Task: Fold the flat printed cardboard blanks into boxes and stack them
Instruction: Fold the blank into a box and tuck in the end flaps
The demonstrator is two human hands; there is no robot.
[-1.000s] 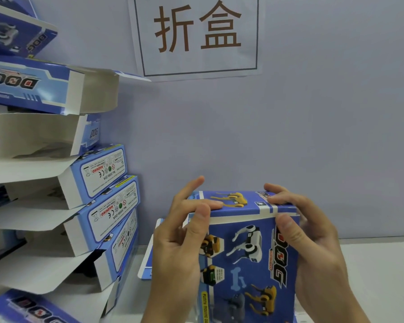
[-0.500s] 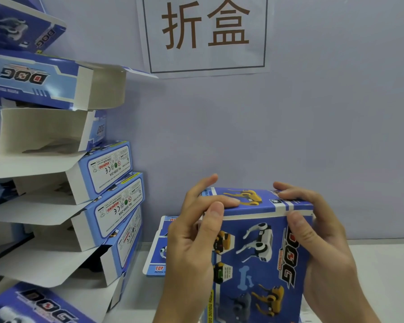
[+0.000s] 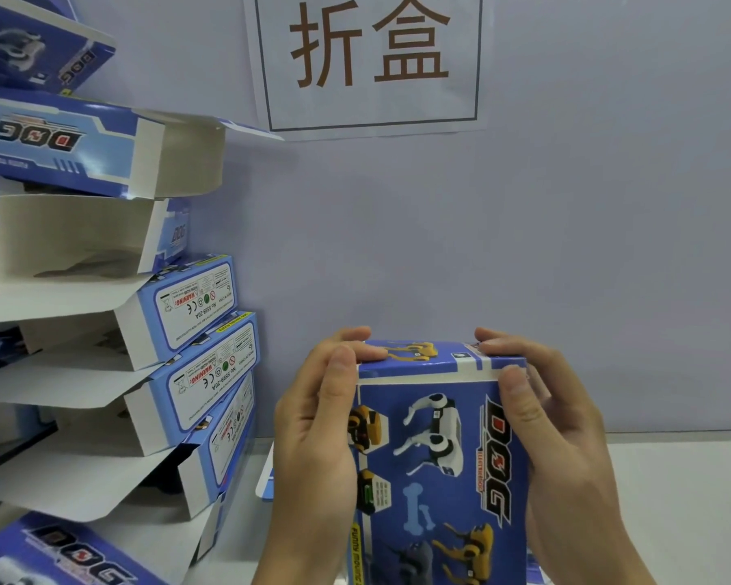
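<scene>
A blue printed box with robot dogs and the word DOG stands upright in front of me, its top flap folded down. My left hand grips its left side, thumb on the front face and fingers curled over the top flap. My right hand grips the right side the same way, thumb at the upper front corner and fingers on top. A stack of folded boxes with open white flaps leans at the left against the wall.
A flat blank lies on the white table behind my left hand, mostly hidden. A paper sign with two characters hangs on the pale wall. Another blue box lies at the lower left corner.
The box and both hands have shifted a little to the right in view. My left fingers have curled further over the top flap, which now lies flatter.
</scene>
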